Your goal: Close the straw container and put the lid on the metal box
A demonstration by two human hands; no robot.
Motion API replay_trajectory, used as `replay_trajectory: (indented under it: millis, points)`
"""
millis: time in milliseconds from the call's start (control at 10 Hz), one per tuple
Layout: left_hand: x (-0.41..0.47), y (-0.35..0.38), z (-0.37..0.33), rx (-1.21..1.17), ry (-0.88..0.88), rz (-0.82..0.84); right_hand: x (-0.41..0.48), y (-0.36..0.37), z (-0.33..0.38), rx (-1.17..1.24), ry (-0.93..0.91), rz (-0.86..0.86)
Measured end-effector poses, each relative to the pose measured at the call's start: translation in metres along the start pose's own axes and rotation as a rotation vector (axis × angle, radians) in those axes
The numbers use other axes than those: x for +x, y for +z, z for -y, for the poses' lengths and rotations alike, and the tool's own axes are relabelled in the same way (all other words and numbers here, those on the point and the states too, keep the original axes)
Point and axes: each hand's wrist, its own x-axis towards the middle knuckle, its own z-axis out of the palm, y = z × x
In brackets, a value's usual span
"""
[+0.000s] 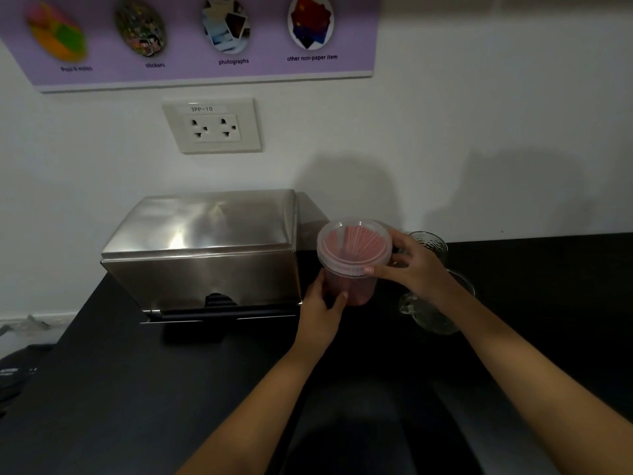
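Straw container (349, 269): we find it on the dark counter (137, 389), just right of the metal box (205, 248) and near the wall, a clear plastic tub packed with pink straws (356, 240). Its clear lid (354, 246) sits across the mouth. We judge it placed but cannot confirm from this view that the rim is snapped home all round (the far edge is not legible).

Our left hand (322, 310) is curled around the lower wall of the tub, steadying it. Our right hand (414, 265) grips the lid's right edge, thumb at the near rim and fingers behind, apparently pressing it down.

The metal box appears to carry its curved steel cover (205, 221) already, lying square over the body; whether that is the lid the task means, and whether it is fully seated, we cannot tell. No loose lid is visible on the counter.

Assessment: the first step is at or near completion, with a final press around the rim likely outstanding. The second step looks either done or awaiting confirmation.

Glassware (428, 313) stands just right of the tub, close behind our right wrist, and could be knocked.
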Motion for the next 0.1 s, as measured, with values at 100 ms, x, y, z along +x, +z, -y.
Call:
replay_trajectory:
  millis: [100]
  points:
    - [-0.0064, 0.0017, 0.0007, 0.021, -0.019, 0.018, -0.0053, -0.0032, 0.0006, 0.007, 0.048, -0.053]
